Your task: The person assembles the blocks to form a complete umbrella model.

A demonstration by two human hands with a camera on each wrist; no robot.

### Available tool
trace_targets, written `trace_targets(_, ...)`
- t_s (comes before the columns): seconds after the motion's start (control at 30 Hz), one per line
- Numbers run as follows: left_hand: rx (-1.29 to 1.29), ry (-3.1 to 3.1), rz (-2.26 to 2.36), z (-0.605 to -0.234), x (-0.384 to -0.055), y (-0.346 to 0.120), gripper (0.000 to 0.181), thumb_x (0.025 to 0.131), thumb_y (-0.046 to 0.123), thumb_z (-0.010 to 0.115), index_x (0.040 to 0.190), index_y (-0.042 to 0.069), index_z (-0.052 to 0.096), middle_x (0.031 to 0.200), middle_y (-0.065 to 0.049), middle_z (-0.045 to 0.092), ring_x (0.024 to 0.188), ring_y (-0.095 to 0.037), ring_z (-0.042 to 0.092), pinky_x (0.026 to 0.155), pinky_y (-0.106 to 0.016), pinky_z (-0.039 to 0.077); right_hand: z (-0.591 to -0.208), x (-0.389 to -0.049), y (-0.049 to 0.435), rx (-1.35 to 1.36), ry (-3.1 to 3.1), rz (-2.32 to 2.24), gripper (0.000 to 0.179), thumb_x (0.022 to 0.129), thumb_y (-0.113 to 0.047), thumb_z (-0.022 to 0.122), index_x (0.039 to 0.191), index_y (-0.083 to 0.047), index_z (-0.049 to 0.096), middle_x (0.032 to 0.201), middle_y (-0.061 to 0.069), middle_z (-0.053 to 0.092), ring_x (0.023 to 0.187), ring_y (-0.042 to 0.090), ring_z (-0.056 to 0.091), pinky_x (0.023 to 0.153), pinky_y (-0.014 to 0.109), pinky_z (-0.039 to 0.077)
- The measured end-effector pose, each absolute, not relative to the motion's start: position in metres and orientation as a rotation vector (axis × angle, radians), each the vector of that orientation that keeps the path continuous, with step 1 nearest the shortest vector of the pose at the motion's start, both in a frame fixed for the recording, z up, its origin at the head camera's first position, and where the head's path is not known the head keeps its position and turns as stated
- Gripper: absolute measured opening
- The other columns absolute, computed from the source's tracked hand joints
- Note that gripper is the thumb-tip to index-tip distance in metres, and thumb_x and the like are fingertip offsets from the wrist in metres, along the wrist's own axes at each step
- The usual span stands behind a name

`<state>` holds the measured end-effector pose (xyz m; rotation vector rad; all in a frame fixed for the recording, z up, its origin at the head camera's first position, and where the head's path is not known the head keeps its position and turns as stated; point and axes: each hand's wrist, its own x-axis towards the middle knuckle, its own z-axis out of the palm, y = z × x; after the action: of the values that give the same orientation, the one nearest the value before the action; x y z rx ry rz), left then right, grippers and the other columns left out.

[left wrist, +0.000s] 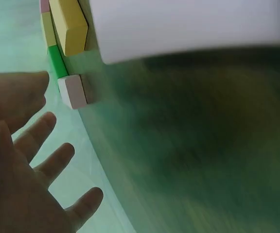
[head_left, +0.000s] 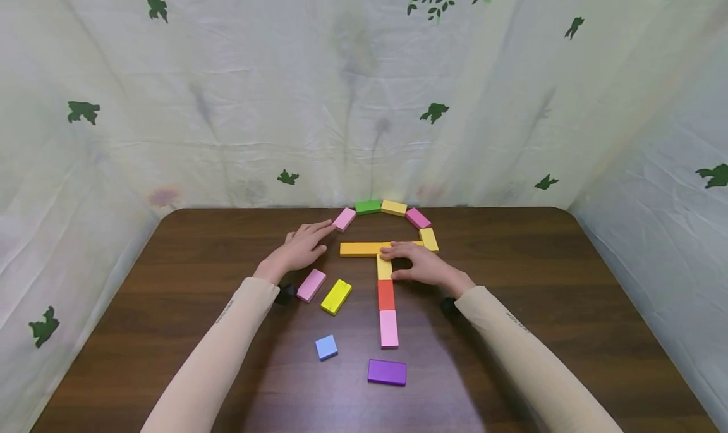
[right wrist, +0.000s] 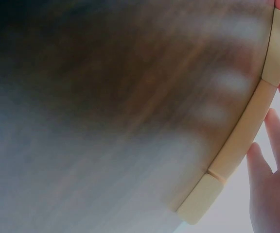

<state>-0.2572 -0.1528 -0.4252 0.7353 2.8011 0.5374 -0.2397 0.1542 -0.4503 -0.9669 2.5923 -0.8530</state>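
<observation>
My left hand reaches over the table with its fingers extended, fingertips right at the near end of a pink block. In the left wrist view the fingers are spread, and that pink block stands beside a green block. The right hand lies across the long orange bar, its fingertips on the bar and its thumb beside a pale yellow block. Straight, separated fingers show along the row's edge in the right wrist view. The right hand covers part of the bar.
Green, yellow, magenta and pale yellow blocks curve along the back. Red and pink blocks continue the column. Loose pink, yellow, blue and purple blocks lie nearer.
</observation>
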Motion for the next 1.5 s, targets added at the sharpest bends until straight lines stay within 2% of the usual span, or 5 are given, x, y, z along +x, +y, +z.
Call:
trace_targets(0.4, 0.882, 2.748, 0.638, -0.424, -0.216, -0.183, 0.057, 0.095, 0.02, 0.058, 0.148, 0.011, 0.038, 0.154, -0.011, 0.029, 0.135, -0.036, 0.027, 0.1, -0.067, 0.021, -0.454, -0.24, 0.154, -0.984, 2.587, -0.86, 0.052, 0.087, -0.021, 0.072, 0.134, -0.008, 0.057, 0.141, 0.008, 0.05, 0.138, 0.026, 0.031, 0.109, 0.045, 0.026)
trace_targets(0.73, 1.002, 2.722, 0.623, -0.43, -0.193, -0.2, 0.058, 0.092, 0.023, 0.063, 0.144, 0.01, 0.044, 0.151, -0.009, 0.034, 0.132, -0.036, 0.032, 0.097, -0.066, 0.026, -0.451, -0.24, 0.155, -0.97, 2.586, -0.871, 0.051, 0.087, -0.022, 0.072, 0.134, -0.008, 0.057, 0.14, 0.008, 0.05, 0.138, 0.026, 0.031, 0.109, 0.046, 0.026)
trace_targets(1.13, 0.986, 2.721, 0.591, -0.442, -0.185, -0.202, 0.062, 0.086, 0.019, 0.071, 0.143, 0.013, 0.046, 0.149, -0.007, 0.039, 0.13, -0.034, 0.034, 0.098, -0.062, 0.028, -0.451, -0.24, 0.153, -0.964, 2.577, -0.883, 0.051, 0.086, -0.021, 0.072, 0.134, -0.008, 0.057, 0.14, 0.008, 0.05, 0.138, 0.026, 0.031, 0.109, 0.045, 0.026)
trace_targets(1.5, 1.013, 2.755, 0.634, -0.445, -0.187, -0.2, 0.057, 0.086, 0.017, 0.072, 0.139, 0.013, 0.052, 0.142, -0.006, 0.047, 0.127, -0.03, 0.038, 0.097, -0.055, 0.031, -0.453, -0.241, 0.154, -0.972, 2.573, -0.886, 0.051, 0.087, -0.021, 0.072, 0.134, -0.008, 0.057, 0.14, 0.008, 0.05, 0.138, 0.026, 0.031, 0.11, 0.045, 0.026)
